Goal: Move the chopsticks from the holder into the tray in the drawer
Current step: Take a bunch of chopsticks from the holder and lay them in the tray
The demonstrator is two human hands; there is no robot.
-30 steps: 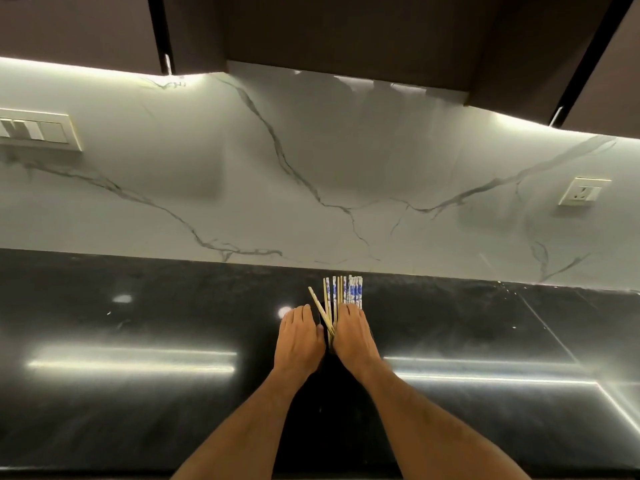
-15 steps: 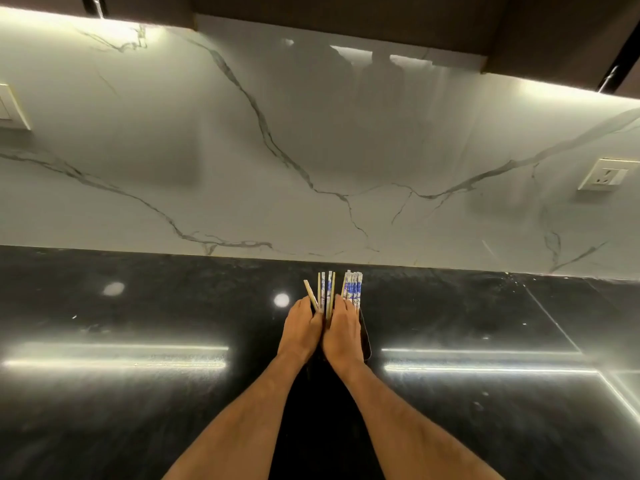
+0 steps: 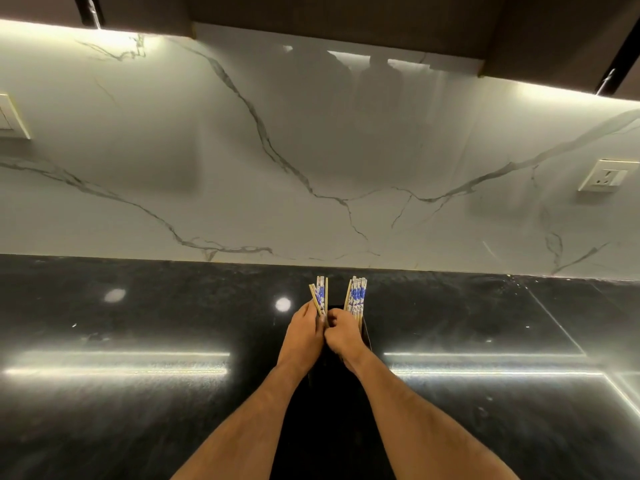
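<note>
- Head view, looking down at a black polished tabletop (image 3: 138, 427) with a white marble-veined backsplash (image 3: 311, 150) behind it.
- Both bare forearms reach forward to the middle of the tabletop; the two hands meet there, touching at the knuckles.
- Left hand (image 3: 303, 336): fingers curled round a small bunch of chopsticks (image 3: 320, 296). Bunch stands roughly upright, fanned a little; the upper ends show above the hand, wooden with blue-and-white patterned tops.
- Right hand (image 3: 343, 337): fingers curled, pressed against a second, larger bunch of chopsticks (image 3: 356, 296) at its far side. Whether the fingers fully grip that bunch, cannot tell; the thumb side is hidden.
- The two bunches stand apart, with a dark gap between them.
- Holder (image 3: 366, 336): dark, only a sliver of its wall shows just right of the right hand, below the larger bunch. The lower ends of the chopsticks are hidden by the hands, so how many sit inside the holder cannot be told.
- Drawer and tray: out of frame.
- Surroundings: dark wall cabinets (image 3: 329, 15) along the top, with strip lighting under them, mirrored as bright lines on the tabletop. A power socket (image 3: 604, 176) on the backsplash at right; part of a switch plate (image 3: 10, 117) at the left edge.
</note>
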